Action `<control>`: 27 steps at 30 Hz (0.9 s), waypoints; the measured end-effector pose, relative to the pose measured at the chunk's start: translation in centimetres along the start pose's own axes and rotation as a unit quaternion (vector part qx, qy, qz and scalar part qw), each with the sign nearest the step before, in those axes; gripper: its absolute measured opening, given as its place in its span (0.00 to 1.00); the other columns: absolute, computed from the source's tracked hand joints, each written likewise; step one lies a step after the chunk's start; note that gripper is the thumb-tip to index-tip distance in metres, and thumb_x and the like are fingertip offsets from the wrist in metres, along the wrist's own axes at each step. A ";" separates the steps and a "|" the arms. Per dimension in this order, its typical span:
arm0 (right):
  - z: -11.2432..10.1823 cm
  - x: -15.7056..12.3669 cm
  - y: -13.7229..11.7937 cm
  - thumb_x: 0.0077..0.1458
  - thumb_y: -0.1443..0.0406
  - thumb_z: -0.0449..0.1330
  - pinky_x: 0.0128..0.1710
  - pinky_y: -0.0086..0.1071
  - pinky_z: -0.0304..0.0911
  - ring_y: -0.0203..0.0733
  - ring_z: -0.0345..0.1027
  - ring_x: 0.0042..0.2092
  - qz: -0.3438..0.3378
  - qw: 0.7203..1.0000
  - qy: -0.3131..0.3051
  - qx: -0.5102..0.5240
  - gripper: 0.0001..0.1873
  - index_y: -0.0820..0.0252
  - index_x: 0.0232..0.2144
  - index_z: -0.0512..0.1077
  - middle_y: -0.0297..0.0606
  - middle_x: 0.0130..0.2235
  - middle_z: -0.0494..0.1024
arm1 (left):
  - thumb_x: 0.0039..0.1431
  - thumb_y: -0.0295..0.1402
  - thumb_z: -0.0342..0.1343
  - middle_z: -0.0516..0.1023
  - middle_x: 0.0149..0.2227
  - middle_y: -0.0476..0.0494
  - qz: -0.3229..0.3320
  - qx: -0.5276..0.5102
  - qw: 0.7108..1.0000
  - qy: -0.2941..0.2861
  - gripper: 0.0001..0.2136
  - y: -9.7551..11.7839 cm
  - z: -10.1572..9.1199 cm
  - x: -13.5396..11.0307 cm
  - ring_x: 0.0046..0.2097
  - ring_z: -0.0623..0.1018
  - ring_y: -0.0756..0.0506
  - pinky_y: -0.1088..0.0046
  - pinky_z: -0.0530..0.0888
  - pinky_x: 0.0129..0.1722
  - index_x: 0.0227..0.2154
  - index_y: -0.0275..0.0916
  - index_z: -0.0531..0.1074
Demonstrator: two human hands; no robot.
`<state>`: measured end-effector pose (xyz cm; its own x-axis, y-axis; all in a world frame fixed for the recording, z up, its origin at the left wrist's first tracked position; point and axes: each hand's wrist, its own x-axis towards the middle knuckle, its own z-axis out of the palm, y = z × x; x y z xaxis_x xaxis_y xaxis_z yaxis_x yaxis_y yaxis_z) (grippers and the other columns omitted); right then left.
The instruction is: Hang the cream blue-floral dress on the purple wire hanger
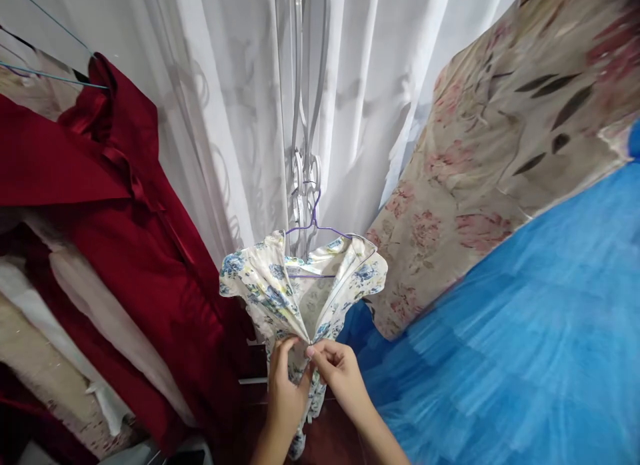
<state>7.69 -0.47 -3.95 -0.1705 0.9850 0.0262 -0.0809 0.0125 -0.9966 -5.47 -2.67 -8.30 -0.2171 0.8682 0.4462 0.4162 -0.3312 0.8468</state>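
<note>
A small white dress with blue flowers [260, 285] hangs on a purple wire hanger [314, 219] from a metal grille behind a white curtain. My left hand [286, 385] and my right hand [336, 370] meet at the dress front, just below the open neckline. Both pinch the fabric edges there, fingers closed on the cloth. The lower part of the dress is hidden behind my hands and forearms.
A dark red satin garment [115, 205] hangs at the left on a thin blue hanger. A beige floral cloth [500, 158] and a bright blue tulle skirt [525, 338] fill the right. A sheer white curtain [225, 105] covers the back.
</note>
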 end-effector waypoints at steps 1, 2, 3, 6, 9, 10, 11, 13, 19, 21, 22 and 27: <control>0.4 -0.2 -0.3 0.51 0.53 0.66 0.19 0.28 0.44 0.31 0.52 0.17 0.001 1.000 -0.001 -0.001 0.18 0.61 0.22 0.71 0.29 0.16 0.66 | 0.61 0.35 0.55 0.74 0.47 0.37 -0.006 -0.011 0.999 -0.031 0.13 0.2 0.6 0.4 0.51 0.74 0.38 0.59 0.70 0.51 0.48 0.43 0.68; 0.7 -0.4 -0.6 0.51 0.53 0.66 0.19 0.28 0.44 0.32 0.53 0.17 0.008 1.000 -0.005 0.004 0.18 0.61 0.22 0.72 0.30 0.16 0.67 | 0.62 0.35 0.53 0.75 0.43 0.38 -0.011 -0.019 0.998 -0.051 0.10 0.3 1.0 0.9 0.47 0.76 0.38 0.61 0.71 0.47 0.45 0.43 0.68; 0.9 -0.5 -0.9 0.52 0.52 0.65 0.19 0.27 0.44 0.32 0.53 0.16 0.019 1.000 -0.010 0.016 0.18 0.61 0.22 0.72 0.30 0.15 0.67 | 0.62 0.35 0.52 0.76 0.38 0.40 -0.011 -0.022 0.998 -0.066 0.06 0.4 1.2 1.3 0.42 0.76 0.40 0.63 0.72 0.43 0.40 0.42 0.69; 0.9 -0.8 -1.3 0.55 0.52 0.61 0.18 0.28 0.39 0.30 0.47 0.15 0.062 0.995 0.002 0.073 0.19 0.62 0.25 0.74 0.28 0.12 0.64 | 0.61 0.33 0.51 0.73 0.29 0.45 0.021 -0.018 0.994 -0.110 0.06 0.1 1.0 2.3 0.34 0.75 0.43 0.67 0.70 0.37 0.28 0.42 0.66; 0.3 -0.2 -2.3 0.53 0.54 0.62 0.18 0.29 0.36 0.30 0.42 0.16 0.066 0.992 0.046 0.101 0.17 0.63 0.24 0.75 0.26 0.11 0.60 | 0.60 0.29 0.50 0.73 0.30 0.44 0.071 -0.010 0.985 -0.159 0.07 -0.4 0.4 2.5 0.35 0.75 0.43 0.68 0.69 0.38 0.26 0.42 0.66; 0.1 0.4 -3.1 0.52 0.54 0.62 0.18 0.29 0.36 0.30 0.42 0.16 0.048 0.993 0.056 0.096 0.17 0.63 0.24 0.75 0.26 0.11 0.59 | 0.59 0.28 0.49 0.72 0.30 0.44 0.083 -0.004 0.981 -0.174 0.07 -0.5 0.3 2.4 0.35 0.74 0.43 0.69 0.69 0.38 0.26 0.42 0.66; 0.0 1.1 -4.1 0.51 0.55 0.62 0.18 0.29 0.36 0.30 0.42 0.16 0.026 0.994 0.064 0.088 0.17 0.63 0.22 0.75 0.26 0.11 0.59 | 0.58 0.27 0.48 0.72 0.29 0.44 0.092 0.004 0.978 -0.186 0.08 -0.6 0.2 2.2 0.34 0.74 0.44 0.70 0.68 0.36 0.25 0.42 0.66; -0.2 3.0 -6.8 0.51 0.56 0.61 0.18 0.30 0.38 0.30 0.44 0.16 -0.045 0.995 0.071 0.055 0.18 0.62 0.18 0.72 0.26 0.10 0.57 | 0.57 0.24 0.47 0.69 0.28 0.45 0.105 0.020 0.974 -0.200 0.09 -0.5 0.2 1.9 0.31 0.72 0.45 0.71 0.66 0.34 0.24 0.42 0.63; -0.7 8.6 -13.9 0.48 0.60 0.63 0.20 0.30 0.43 0.31 0.49 0.17 -0.123 0.988 0.092 0.034 0.18 0.60 0.12 0.68 0.27 0.11 0.58 | 0.56 0.23 0.47 0.68 0.28 0.47 0.110 0.062 0.964 -0.236 0.09 -0.4 1.0 1.1 0.29 0.69 0.47 0.71 0.64 0.33 0.23 0.41 0.61; -0.7 9.1 -14.7 0.48 0.60 0.63 0.20 0.30 0.45 0.32 0.54 0.19 -0.149 0.983 0.101 0.028 0.22 0.58 0.09 0.63 0.28 0.11 0.57 | 0.54 0.22 0.48 0.68 0.27 0.48 0.105 0.066 0.960 -0.251 0.09 -0.9 1.1 0.9 0.28 0.69 0.48 0.72 0.63 0.31 0.22 0.41 0.61; -0.6 9.0 -14.8 0.48 0.59 0.62 0.20 0.29 0.45 0.33 0.55 0.19 -0.160 0.981 0.103 0.024 0.22 0.58 0.09 0.62 0.28 0.11 0.58 | 0.53 0.22 0.49 0.68 0.27 0.49 0.104 0.064 0.960 -0.254 0.09 -1.1 1.0 1.0 0.27 0.69 0.48 0.72 0.64 0.31 0.22 0.41 0.62; -0.1 7.4 -13.5 0.52 0.60 0.58 0.19 0.29 0.43 0.31 0.49 0.16 -0.170 0.981 0.092 0.011 0.12 0.61 0.22 0.73 0.26 0.12 0.62 | 0.58 0.26 0.52 0.74 0.36 0.45 0.114 -0.015 0.966 -0.233 0.06 0.7 -1.6 5.1 0.36 0.75 0.46 0.71 0.69 0.39 0.37 0.42 0.71</control>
<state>7.57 6.69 9.69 0.0498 0.9390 0.3402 -0.1231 0.3438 -0.9310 -7.70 0.92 -4.93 0.3016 0.8408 0.4496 0.3785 -0.5383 0.7530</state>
